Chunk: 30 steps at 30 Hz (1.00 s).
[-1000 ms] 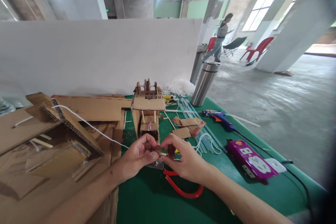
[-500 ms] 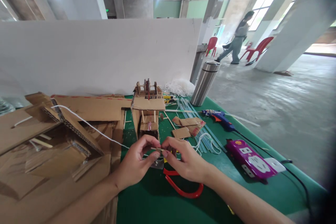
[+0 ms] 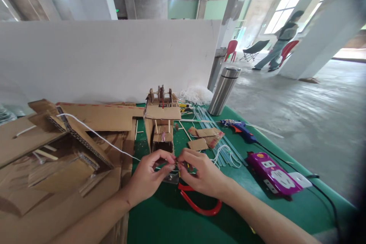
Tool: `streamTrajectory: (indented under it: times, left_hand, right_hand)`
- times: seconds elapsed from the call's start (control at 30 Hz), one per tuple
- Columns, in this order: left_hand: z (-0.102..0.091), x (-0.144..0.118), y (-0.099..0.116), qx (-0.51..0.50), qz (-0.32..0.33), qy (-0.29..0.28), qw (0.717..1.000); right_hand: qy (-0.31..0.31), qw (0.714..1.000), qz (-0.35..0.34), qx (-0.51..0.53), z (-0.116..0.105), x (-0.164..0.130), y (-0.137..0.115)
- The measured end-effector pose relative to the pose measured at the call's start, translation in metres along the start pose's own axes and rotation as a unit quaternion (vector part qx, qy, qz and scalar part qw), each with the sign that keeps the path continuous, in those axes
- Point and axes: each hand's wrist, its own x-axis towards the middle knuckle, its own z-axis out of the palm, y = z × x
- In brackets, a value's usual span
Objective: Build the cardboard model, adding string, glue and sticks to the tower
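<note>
My left hand [image 3: 148, 177] and my right hand [image 3: 200, 173] meet fingertip to fingertip above the green table [image 3: 160, 217]. Between them they pinch a thin wooden stick [image 3: 175, 161] with a small dark piece on it; what that piece is I cannot make out. A white string [image 3: 94, 135] runs from the cardboard on the left toward my left hand. Just behind the hands stands a small cardboard model [image 3: 161, 120] with sticks and wheels on top. Red-handled pliers [image 3: 197, 206] lie under my right hand.
Cardboard sheets and a cardboard structure [image 3: 57, 148] fill the left. A steel flask [image 3: 223, 90], blue glue gun [image 3: 238, 127], glue sticks [image 3: 217, 133], cardboard scraps [image 3: 204, 137] and a purple power strip [image 3: 271, 173] lie to the right. A white board [image 3: 100, 61] stands behind. A person [image 3: 278, 42] walks far off.
My fingertips have closed in tighter around the stick and shifted slightly away from me. The person in the background has walked to the right.
</note>
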Motion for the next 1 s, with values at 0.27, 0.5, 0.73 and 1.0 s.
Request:
streamTrajectory:
  times: [0.27,0.5,0.73,1.0]
  left_hand:
    - [0.001,-0.001,0.003,0.081,0.101,0.012,0.992]
    - [0.001,-0.005,0.003,0.135,0.150,0.026,0.979]
    - [0.000,-0.007,0.000,0.130,0.149,0.008,0.980]
    - [0.005,-0.005,-0.002,0.118,0.181,0.000,0.977]
  right_hand:
    - [0.008,0.999,-0.007,0.035,-0.005,0.001,-0.005]
    - [-0.003,0.999,0.018,0.046,-0.004,0.004,-0.009]
    - [-0.036,0.972,0.183,-0.145,-0.062,0.003,0.014]
    - [-0.040,0.781,0.467,-0.413,-0.154,-0.023,0.139]
